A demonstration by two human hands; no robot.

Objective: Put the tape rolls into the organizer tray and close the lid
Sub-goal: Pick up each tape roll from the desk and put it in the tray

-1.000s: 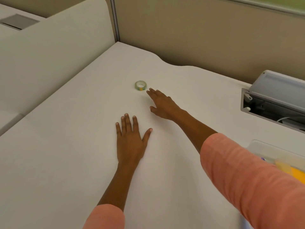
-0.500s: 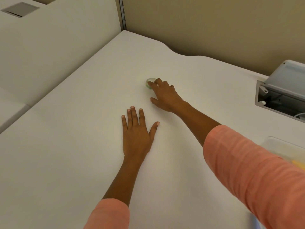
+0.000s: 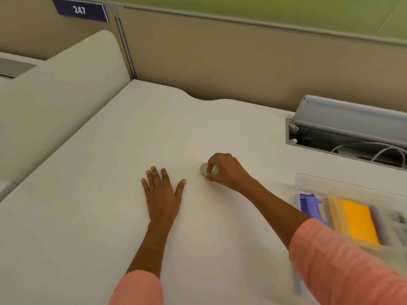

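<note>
A small green tape roll (image 3: 204, 169) is pinched between the thumb and fingers of my right hand (image 3: 226, 170), near the middle of the white desk (image 3: 88, 205); most of the roll is hidden by the fingers. My left hand (image 3: 161, 191) lies flat on the desk with its fingers spread, a little to the left of the roll, holding nothing. The clear organizer tray (image 3: 312, 183) sits at the right edge, blurred, with a purple item (image 3: 310, 205) and yellow and orange pads (image 3: 356, 221) inside. Its lid is not clearly visible.
An open grey cable box (image 3: 343, 128) with white wires is sunk into the desk at the back right. Beige partition walls (image 3: 220, 62) close off the back. A neighbouring desk surface (image 3: 50, 95) lies to the left, and a "247" sign (image 3: 81, 11) hangs top left.
My right hand reached the tape roll, closed on it and drew it back toward me and the tray. The left hand stayed flat. The view tilted up and right, showing the tray.
</note>
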